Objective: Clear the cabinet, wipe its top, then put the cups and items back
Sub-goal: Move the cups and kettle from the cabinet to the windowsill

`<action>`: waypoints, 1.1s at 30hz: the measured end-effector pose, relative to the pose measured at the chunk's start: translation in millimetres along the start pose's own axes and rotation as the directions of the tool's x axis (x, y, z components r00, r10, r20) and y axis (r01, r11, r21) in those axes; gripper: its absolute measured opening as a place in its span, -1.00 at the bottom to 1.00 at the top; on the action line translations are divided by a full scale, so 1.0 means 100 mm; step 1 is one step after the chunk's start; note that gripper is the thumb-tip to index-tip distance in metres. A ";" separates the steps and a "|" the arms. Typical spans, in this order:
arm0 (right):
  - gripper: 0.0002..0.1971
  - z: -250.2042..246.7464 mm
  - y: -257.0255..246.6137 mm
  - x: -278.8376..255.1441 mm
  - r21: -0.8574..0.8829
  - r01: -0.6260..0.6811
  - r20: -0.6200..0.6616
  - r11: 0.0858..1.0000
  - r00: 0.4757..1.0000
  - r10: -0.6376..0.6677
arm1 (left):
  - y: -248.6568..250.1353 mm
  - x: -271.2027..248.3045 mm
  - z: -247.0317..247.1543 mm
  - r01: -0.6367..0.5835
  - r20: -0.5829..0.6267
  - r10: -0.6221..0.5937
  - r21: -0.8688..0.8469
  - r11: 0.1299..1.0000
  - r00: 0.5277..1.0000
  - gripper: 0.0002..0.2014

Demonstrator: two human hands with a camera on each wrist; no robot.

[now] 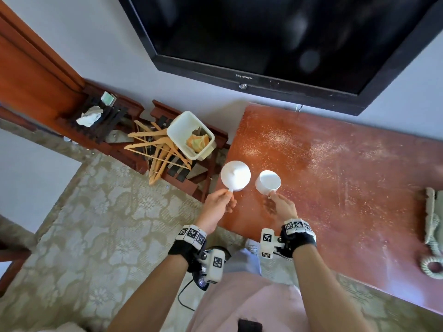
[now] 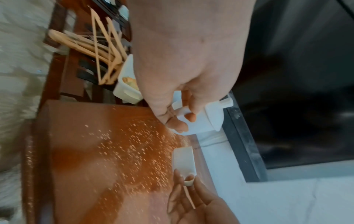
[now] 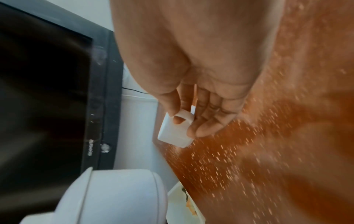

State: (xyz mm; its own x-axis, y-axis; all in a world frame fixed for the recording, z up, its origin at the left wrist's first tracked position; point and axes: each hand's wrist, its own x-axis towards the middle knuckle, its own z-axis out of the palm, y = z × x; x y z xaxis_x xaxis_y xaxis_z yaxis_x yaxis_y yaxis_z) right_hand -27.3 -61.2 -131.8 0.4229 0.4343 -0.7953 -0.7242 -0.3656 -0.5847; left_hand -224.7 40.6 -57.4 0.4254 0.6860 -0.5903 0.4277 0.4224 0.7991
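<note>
Two white cups hang over the left end of the dusty red-brown cabinet top (image 1: 335, 168). My left hand (image 1: 229, 194) pinches the handle of the lidded cup (image 1: 235, 175), which overlaps the cabinet's left edge. The left wrist view shows thumb and finger curled round that handle on the lidded cup (image 2: 201, 121). My right hand (image 1: 272, 195) holds the open cup (image 1: 267, 182) by its handle, a little to the right. In the right wrist view a finger passes through the handle of the open cup (image 3: 172, 134), and the lidded cup (image 3: 114, 194) fills the foreground. Whether either cup touches the surface I cannot tell.
A black television (image 1: 287, 32) hangs on the wall above the cabinet. A coiled rope-like item (image 1: 432, 226) lies at the cabinet's right end. Left of the cabinet a white bin (image 1: 182, 130) and wooden hangers (image 1: 155, 149) rest on a low rack. Patterned carpet (image 1: 96, 224) covers the floor.
</note>
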 end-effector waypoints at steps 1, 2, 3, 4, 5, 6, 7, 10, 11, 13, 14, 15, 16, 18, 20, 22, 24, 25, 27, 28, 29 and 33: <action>-0.84 -0.10 -0.08 -0.06 -0.027 0.062 -0.024 0.998 0.998 -0.063 | 0.04 -0.03 0.09 -0.018 0.014 0.018 0.008 1.000 1.000 -0.74; -0.84 -0.23 -0.16 -0.12 -0.054 0.122 -0.050 0.991 0.991 -0.125 | 0.08 -0.06 0.19 -0.039 0.032 0.039 0.015 0.999 0.999 -0.74; -0.81 -0.37 -0.24 -0.18 -0.075 0.183 -0.077 0.980 0.979 -0.189 | 0.13 -0.09 0.30 -0.060 0.048 0.059 0.024 0.998 0.997 -0.74; -0.77 -0.54 -0.29 -0.24 -0.090 0.239 -0.111 0.967 0.962 -0.248 | 0.16 -0.13 0.43 -0.080 0.062 0.078 0.030 0.996 0.995 -0.74; -0.74 -0.72 -0.34 -0.31 -0.095 0.286 -0.150 0.953 0.943 -0.298 | 0.19 -0.17 0.56 -0.098 0.078 0.095 0.038 0.994 0.992 -0.73; -0.73 -0.91 -0.37 -0.40 -0.099 0.331 -0.186 0.939 0.920 -0.344 | 0.22 -0.22 0.69 -0.116 0.100 0.111 0.046 0.992 0.989 -0.73; -0.73 -1.13 -0.40 -0.51 -0.100 0.373 -0.222 0.922 0.895 -0.386 | 0.24 -0.28 0.83 -0.132 0.135 0.123 0.058 0.990 0.983 -0.73; -0.71 -1.81 -0.43 -0.94 -0.110 0.458 -0.350 0.882 0.813 -0.466 | 0.27 -0.49 1.29 -0.175 0.249 0.148 0.088 0.981 0.957 -0.71; -0.70 -2.05 -0.42 -1.11 -0.112 0.483 -0.396 0.869 0.780 -0.485 | 0.27 -0.57 1.47 -0.188 0.282 0.154 0.098 0.977 0.947 -0.70; -0.67 -2.52 -0.38 -1.50 -0.104 0.525 -0.485 0.845 0.714 -0.504 | 0.26 -0.75 1.84 -0.222 0.343 0.171 0.114 0.968 0.924 -0.71; -0.66 -2.76 -0.32 -1.70 -0.109 0.540 -0.529 0.835 0.679 -0.508 | 0.25 -0.85 2.03 -0.240 0.374 0.179 0.121 0.963 0.910 -0.72; -0.65 -2.99 -0.26 -1.91 -0.117 0.555 -0.573 0.824 0.640 -0.512 | 0.23 -0.96 2.22 -0.254 0.405 0.182 0.130 0.958 0.896 -0.74; -0.64 -3.22 -0.18 -2.10 -0.119 0.568 -0.615 0.815 0.602 -0.509 | 0.21 -1.08 2.42 -0.267 0.441 0.184 0.134 0.954 0.878 -0.75; -0.62 -3.69 0.00 -2.47 -0.120 0.593 -0.695 0.797 0.523 -0.493 | 0.16 -1.33 2.81 -0.290 0.517 0.181 0.137 0.947 0.836 -0.78; -0.60 -4.11 0.20 -2.80 -0.105 0.605 -0.760 0.789 0.463 -0.456 | 0.13 -1.60 3.20 -0.306 0.594 0.169 0.136 0.942 0.786 -0.79; -0.63 -4.44 0.38 -3.14 -0.073 0.633 -0.824 0.770 0.396 -0.404 | 0.09 -1.89 3.58 -0.328 0.677 0.152 0.138 0.935 0.720 -0.79; -0.64 -4.73 0.57 -3.46 -0.054 0.669 -0.880 0.741 0.318 -0.352 | 0.05 -2.17 3.95 -0.347 0.746 0.132 0.140 0.927 0.652 -0.80; -0.64 -4.86 0.67 -3.61 -0.046 0.687 -0.903 0.725 0.281 -0.324 | 0.02 -2.30 4.12 -0.351 0.774 0.117 0.142 0.926 0.622 -0.80; -0.64 -5.14 0.89 -3.86 -0.039 0.710 -0.941 0.704 0.212 -0.266 | -0.06 -2.54 4.48 -0.353 0.821 0.083 0.149 0.924 0.564 -0.79; -0.64 -5.27 1.01 -3.99 -0.039 0.712 -0.956 0.701 0.177 -0.233 | -0.11 -2.66 4.66 -0.361 0.845 0.065 0.156 0.919 0.530 -0.78; -0.64 -5.41 1.14 -4.11 -0.036 0.712 -0.971 0.701 0.142 -0.194 | -0.16 -2.78 4.84 -0.375 0.870 0.045 0.165 0.912 0.491 -0.77; -0.63 -5.88 1.62 -4.53 -0.044 0.738 -0.998 0.673 0.000 -0.064 | -0.40 -3.30 5.59 -0.461 0.942 -0.042 0.202 0.864 0.334 -0.75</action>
State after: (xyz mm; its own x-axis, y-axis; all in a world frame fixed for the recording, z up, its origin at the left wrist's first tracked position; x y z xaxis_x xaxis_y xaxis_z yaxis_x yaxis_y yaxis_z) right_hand -15.5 -801.4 39.5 0.5901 -0.7981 -0.1217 -0.1512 0.0388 -0.9877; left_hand 63.7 -534.3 41.9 0.8749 -0.3470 -0.3380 0.3350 -0.0706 0.9396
